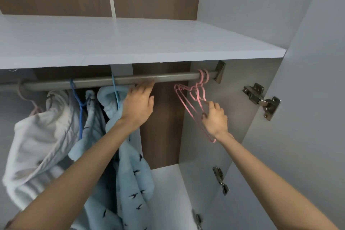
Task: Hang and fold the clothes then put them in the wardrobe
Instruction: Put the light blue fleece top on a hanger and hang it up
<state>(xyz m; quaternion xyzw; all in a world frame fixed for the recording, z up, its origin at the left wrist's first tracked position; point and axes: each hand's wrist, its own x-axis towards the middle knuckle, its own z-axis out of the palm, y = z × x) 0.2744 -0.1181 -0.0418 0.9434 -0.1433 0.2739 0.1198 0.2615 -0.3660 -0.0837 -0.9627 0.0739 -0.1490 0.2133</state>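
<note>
Now | right hand grips pink hangers | left hand at rail

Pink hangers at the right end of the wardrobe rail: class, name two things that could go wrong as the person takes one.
1. Several pink hangers hang bunched together, and the right hand grips their lower wires; pulling one could drag or drop the others.
2. The left hand rests by the rail against the light blue garment; a nudge might slip it off its blue hanger.

You had a metal door hinge on the right panel, and a second hinge sat lower down.
</note>
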